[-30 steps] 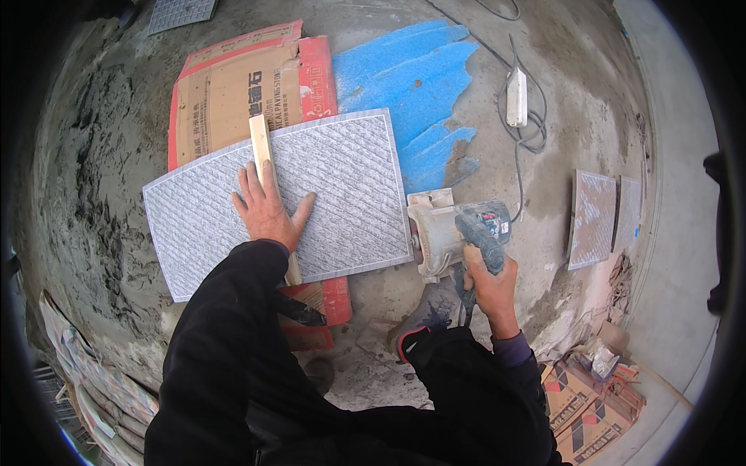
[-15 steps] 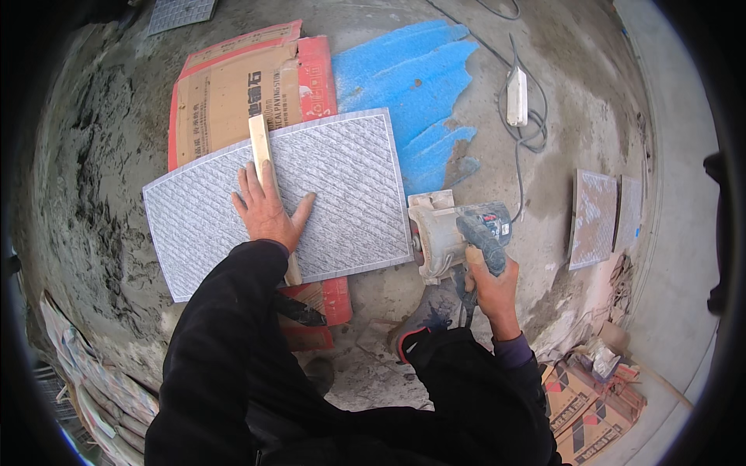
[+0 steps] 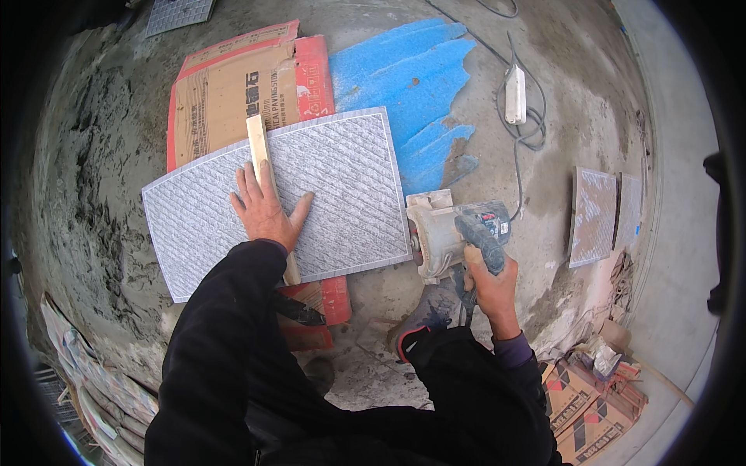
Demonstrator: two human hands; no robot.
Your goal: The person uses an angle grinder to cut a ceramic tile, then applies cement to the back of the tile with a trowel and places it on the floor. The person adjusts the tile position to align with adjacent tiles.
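My left hand (image 3: pixel 269 216) lies spread over a pale wooden strip (image 3: pixel 256 137) and presses on the grey textured tile (image 3: pixel 350 182). The strip crosses the tile from its far edge to its near edge. Wrapped around the dark handle of a dusty circular stone saw (image 3: pixel 444 238) is my right hand (image 3: pixel 496 287). The saw rests beside the tile's right edge; its blade is mostly hidden, so whether it touches the tile cannot be told. Both the tile and strip continue beneath my left hand and sleeve.
Under the tile lie a flattened brown-and-red carton (image 3: pixel 225 109) and a torn blue sheet (image 3: pixel 404 74). A grey cable (image 3: pixel 518 179) runs to a white power strip (image 3: pixel 515 95). Two tiles (image 3: pixel 593 217) stand at right; cartons (image 3: pixel 590 419) sit near right. My shoe (image 3: pixel 412 334) is below the saw.
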